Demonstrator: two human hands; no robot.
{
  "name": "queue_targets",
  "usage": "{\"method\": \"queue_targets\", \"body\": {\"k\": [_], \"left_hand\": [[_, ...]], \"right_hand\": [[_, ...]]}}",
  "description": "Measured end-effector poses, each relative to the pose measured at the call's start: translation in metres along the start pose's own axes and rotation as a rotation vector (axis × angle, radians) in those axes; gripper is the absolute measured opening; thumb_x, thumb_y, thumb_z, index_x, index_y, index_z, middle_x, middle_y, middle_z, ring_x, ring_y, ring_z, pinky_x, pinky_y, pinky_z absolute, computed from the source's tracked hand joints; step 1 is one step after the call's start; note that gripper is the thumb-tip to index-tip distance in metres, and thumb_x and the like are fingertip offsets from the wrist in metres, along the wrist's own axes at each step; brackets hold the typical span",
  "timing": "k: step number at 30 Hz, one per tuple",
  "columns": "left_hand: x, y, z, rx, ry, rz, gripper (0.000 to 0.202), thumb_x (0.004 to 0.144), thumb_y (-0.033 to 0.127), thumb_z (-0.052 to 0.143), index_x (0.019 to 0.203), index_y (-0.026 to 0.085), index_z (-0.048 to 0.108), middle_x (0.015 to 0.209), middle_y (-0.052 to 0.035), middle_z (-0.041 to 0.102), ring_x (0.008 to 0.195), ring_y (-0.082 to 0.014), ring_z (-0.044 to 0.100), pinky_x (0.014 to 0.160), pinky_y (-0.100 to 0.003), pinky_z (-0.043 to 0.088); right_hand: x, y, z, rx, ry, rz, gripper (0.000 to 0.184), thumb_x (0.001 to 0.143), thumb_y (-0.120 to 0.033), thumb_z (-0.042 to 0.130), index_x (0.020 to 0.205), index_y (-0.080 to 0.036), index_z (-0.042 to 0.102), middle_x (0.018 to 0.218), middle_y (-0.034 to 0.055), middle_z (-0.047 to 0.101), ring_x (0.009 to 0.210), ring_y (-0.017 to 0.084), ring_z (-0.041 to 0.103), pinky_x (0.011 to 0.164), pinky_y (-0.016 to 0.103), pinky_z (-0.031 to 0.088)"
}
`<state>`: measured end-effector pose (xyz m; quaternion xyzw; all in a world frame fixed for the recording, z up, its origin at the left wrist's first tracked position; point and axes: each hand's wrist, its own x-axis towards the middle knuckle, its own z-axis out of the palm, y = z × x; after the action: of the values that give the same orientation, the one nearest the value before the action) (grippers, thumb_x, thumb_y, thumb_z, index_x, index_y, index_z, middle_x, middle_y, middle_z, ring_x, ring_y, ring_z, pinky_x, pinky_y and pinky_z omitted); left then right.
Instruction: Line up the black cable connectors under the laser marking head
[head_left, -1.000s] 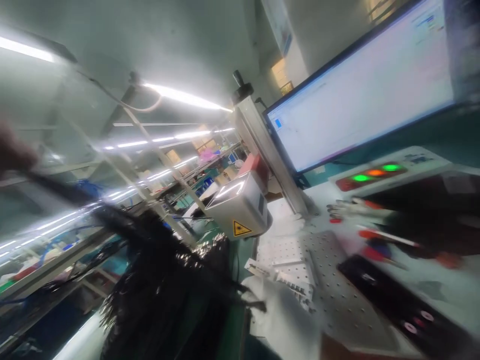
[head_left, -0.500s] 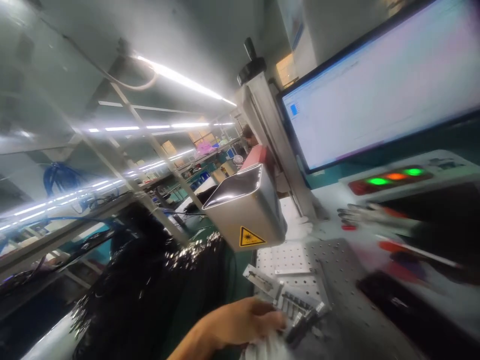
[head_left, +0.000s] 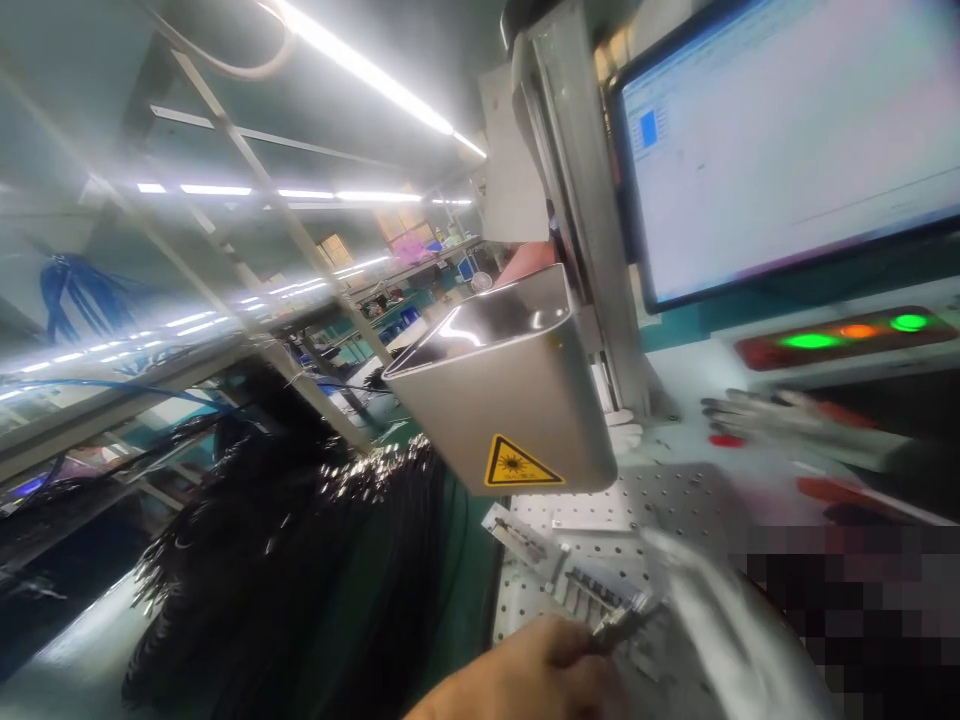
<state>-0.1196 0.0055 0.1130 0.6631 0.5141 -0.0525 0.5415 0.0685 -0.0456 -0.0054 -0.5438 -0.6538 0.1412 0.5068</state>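
Below the laser head (head_left: 510, 400), at the near edge of the perforated surface (head_left: 675, 500), the left hand (head_left: 525, 680) closes its grip on a small metal connector (head_left: 619, 625) just beside the slotted fixture (head_left: 592, 590), not yet seated there; the right hand is out of view. Compared with the earlier frame, the view sits closer and lower, and the hand is nearer the bottom edge.

A: How much of the left hand (head_left: 525, 675) shows?

B: Only the back of it; the bottom edge cuts off the wrist, and its curled fingers hide the grip on the small metal part (head_left: 621, 622).

A: The right hand?

B: Can't find it. A blurred pale streak (head_left: 720, 620) crosses the perforated tabletop (head_left: 675, 500), and pixelated blocks (head_left: 855, 610) cover the lower right corner.

A: The monitor (head_left: 787, 140)?

B: Cut off at top and right, text too smeared to read.
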Motion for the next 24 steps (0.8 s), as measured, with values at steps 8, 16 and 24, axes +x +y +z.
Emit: {"method": "queue_targets", "body": {"k": [8,16,24], "left_hand": [[0.009,-0.001,0.021,0.020,0.099,0.106,0.026,0.080,0.054,0.065,0.077,0.029,0.066,0.059,0.0035,0.048,0.058,-0.0156,0.046,0.058,-0.027,0.035],[0.013,0.012,0.021,-0.375,-0.079,0.011,0.055,0.068,0.071,0.068,0.073,0.016,0.062,0.068,-0.0017,0.058,0.057,-0.0098,0.047,0.058,-0.025,0.036],[0.039,0.007,0.043,-0.374,0.125,0.055,0.052,0.072,0.072,0.060,0.064,0.021,0.052,0.054,0.0003,0.053,0.051,-0.0141,0.050,0.055,-0.030,0.042]], "right_hand": [[0.002,0.017,0.024,0.331,-0.132,0.411,0.060,0.102,-0.061,0.028,0.137,-0.023,0.057,0.119,0.0148,0.065,0.108,0.026,0.064,0.087,0.041,0.057],[-0.004,0.001,0.017,0.401,-0.181,0.342,0.046,0.101,-0.054,0.046,0.133,-0.023,0.056,0.127,0.0117,0.059,0.114,0.023,0.059,0.097,0.045,0.051],[-0.001,-0.008,0.003,0.181,-0.173,0.172,0.041,0.095,-0.049,0.059,0.130,-0.029,0.055,0.137,0.0092,0.049,0.123,0.026,0.049,0.100,0.046,0.048]]}}
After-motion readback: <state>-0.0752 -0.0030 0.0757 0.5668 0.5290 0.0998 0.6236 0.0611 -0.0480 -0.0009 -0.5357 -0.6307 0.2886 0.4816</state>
